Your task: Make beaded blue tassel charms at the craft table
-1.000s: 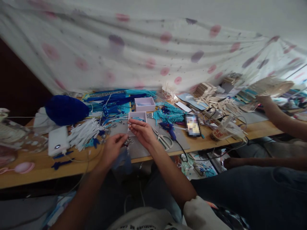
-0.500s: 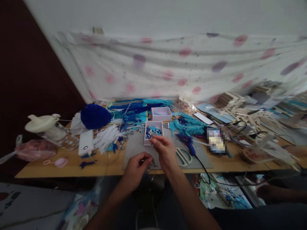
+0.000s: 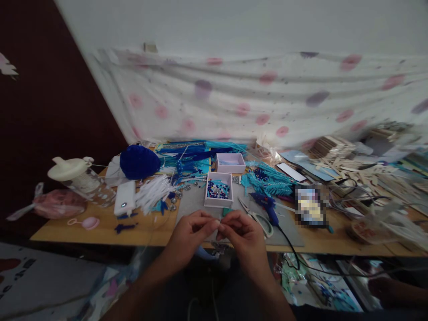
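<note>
Since the earlier frame, the right hand (image 3: 246, 232) has dropped from the bead box (image 3: 218, 203) to meet the left. The left hand (image 3: 193, 232) pinches a tiny pale piece (image 3: 219, 223), its grip together; silvery trinket (image 3: 220, 246) just below, between hands; right grip also closed, beside scissors (image 3: 266, 227).

Blue glue gun (image 3: 268, 206), smooth plastic.

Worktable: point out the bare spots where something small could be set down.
Small patches: wood between the pink scoop and dark-blue piece; grey mat between the silver charms and bead box. Crowded: the back, with blue strands, and the right, with wooden sticks.
</note>
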Demonstrator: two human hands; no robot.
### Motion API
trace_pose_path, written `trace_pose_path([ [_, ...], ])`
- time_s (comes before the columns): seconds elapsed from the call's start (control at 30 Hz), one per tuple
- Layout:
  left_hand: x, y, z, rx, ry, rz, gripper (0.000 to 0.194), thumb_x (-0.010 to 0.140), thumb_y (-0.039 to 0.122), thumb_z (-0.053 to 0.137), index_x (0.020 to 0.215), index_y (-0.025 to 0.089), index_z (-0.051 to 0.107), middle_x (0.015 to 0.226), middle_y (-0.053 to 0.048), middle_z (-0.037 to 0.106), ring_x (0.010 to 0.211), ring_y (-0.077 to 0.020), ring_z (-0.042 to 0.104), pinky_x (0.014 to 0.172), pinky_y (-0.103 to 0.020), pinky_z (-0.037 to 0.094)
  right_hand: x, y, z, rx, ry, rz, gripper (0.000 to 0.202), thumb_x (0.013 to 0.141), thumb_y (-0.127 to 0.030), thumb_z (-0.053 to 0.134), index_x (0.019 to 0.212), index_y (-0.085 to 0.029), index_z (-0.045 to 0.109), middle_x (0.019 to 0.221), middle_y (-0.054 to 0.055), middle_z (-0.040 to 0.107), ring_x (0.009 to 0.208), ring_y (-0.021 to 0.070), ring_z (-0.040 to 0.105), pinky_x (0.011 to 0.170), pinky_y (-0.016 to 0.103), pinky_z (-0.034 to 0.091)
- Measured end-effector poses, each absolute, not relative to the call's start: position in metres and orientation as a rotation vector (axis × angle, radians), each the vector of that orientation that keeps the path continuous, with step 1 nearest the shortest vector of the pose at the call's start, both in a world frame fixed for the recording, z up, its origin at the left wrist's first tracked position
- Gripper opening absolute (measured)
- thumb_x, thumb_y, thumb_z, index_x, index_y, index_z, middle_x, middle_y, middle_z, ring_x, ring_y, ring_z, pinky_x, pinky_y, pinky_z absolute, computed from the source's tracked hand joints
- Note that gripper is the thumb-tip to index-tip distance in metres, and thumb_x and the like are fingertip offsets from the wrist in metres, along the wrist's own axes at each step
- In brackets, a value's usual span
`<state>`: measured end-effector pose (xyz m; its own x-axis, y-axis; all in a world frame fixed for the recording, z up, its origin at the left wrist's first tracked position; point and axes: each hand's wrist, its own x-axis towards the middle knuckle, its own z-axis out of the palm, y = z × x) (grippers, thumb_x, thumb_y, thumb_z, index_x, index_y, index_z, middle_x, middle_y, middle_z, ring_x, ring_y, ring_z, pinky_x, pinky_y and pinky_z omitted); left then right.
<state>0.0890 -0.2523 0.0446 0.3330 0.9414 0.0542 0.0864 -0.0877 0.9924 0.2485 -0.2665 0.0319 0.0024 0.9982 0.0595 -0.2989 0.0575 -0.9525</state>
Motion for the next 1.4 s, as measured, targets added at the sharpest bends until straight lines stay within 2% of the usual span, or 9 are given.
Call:
trace_pose_path([
  [0.2,0.090,-0.241,0.038,1.299,0.972,0.890,0.027,0.072,0.047,0.077,0.079,0.021,0.082,0.085,-0.007,0.073,0.083,-0.0230,0.063,0.079,-0.032,0.048,0.253,-0.271,0.028,-1.040,-1.188,1.225,0.026,0.077,-0.034,0.081,0.080,-0.025,0.057,0.066,-0.002,0.065,0.056,0.0158,0.062,0.051,0.026,0.046],
  [0.37,0.089,-0.242,0.042,1.242,0.975,0.899,0.020,0.066,0.039,0.083,0.072,0.021,0.081,0.081,-0.006,0.072,0.077,-0.0201,0.062,0.073,-0.030,0.048,0.252,-0.276,0.025,-1.131,-1.278,1.159,0.025,0.081,-0.031,0.076,0.079,-0.026,0.051,0.064,-0.003,0.064,0.054,0.0159,0.061,0.049,0.025,0.043],
  [0.67,0.094,-0.240,0.044,1.064,0.931,0.958,0.027,0.065,0.040,0.084,0.065,0.017,0.071,0.062,0.002,0.060,0.057,-0.0094,0.048,0.057,-0.024,0.038,0.253,-0.277,0.020,-1.107,-1.285,1.223,0.030,0.079,-0.033,0.079,0.077,-0.025,0.051,0.069,-0.002,0.068,0.057,0.0163,0.062,0.052,0.026,0.044],
  [0.83,0.096,-0.239,0.049,1.017,0.943,0.988,0.027,0.067,0.041,0.083,0.070,0.016,0.072,0.055,0.002,0.058,0.049,-0.0078,0.046,0.050,-0.022,0.036,0.252,-0.276,0.021,-1.006,-1.185,1.371,0.033,0.076,-0.033,0.082,0.079,-0.024,0.051,0.073,-0.001,0.071,0.057,0.0146,0.062,0.057,0.026,0.048],
  [1.0,0.096,-0.241,0.053,0.983,0.891,1.007,0.028,0.069,0.040,0.083,0.069,0.015,0.072,0.060,0.000,0.063,0.051,-0.0075,0.050,0.050,-0.021,0.041,0.251,-0.277,0.028,-0.935,-1.134,1.420,0.032,0.073,-0.032,0.085,0.077,-0.022,0.055,0.069,-0.001,0.070,0.055,0.0126,0.061,0.055,0.024,0.050],
  [1.1,0.096,-0.242,0.058,0.990,0.857,1.029,0.027,0.071,0.039,0.083,0.070,0.014,0.071,0.063,0.000,0.064,0.052,-0.0067,0.052,0.050,-0.019,0.041,0.252,-0.276,0.030,-0.879,-1.155,1.434,0.028,0.073,-0.031,0.086,0.083,-0.021,0.062,0.074,0.000,0.071,0.061,0.0128,0.063,0.057,0.024,0.053],
  [1.23,0.097,-0.243,0.065,1.027,0.830,1.051,0.025,0.073,0.036,0.082,0.069,0.014,0.071,0.058,0.002,0.060,0.051,-0.0060,0.051,0.048,-0.017,0.039,0.252,-0.272,0.033,-0.782,-1.198,1.432,0.017,0.083,-0.033,0.079,0.092,-0.022,0.070,0.076,0.000,0.071,0.061,0.0114,0.062,0.056,0.021,0.052],
  [1.33,0.098,-0.244,0.070,1.069,0.824,1.073,0.022,0.075,0.035,0.080,0.070,0.014,0.073,0.056,0.001,0.061,0.050,-0.0066,0.051,0.048,-0.018,0.040,0.250,-0.269,0.033,-0.759,-1.213,1.365,0.011,0.088,-0.032,0.073,0.087,-0.022,0.073,0.073,0.000,0.071,0.060,0.0107,0.062,0.056,0.021,0.052],
  [1.4,0.099,-0.244,0.073,1.101,0.818,1.092,0.020,0.076,0.033,0.079,0.071,0.014,0.075,0.056,0.001,0.062,0.050,-0.0072,0.053,0.049,-0.018,0.042,0.250,-0.268,0.033,-0.766,-1.234,1.318,0.010,0.089,-0.031,0.072,0.085,-0.022,0.074,0.074,-0.001,0.071,0.063,0.0112,0.064,0.062,0.022,0.054],
])
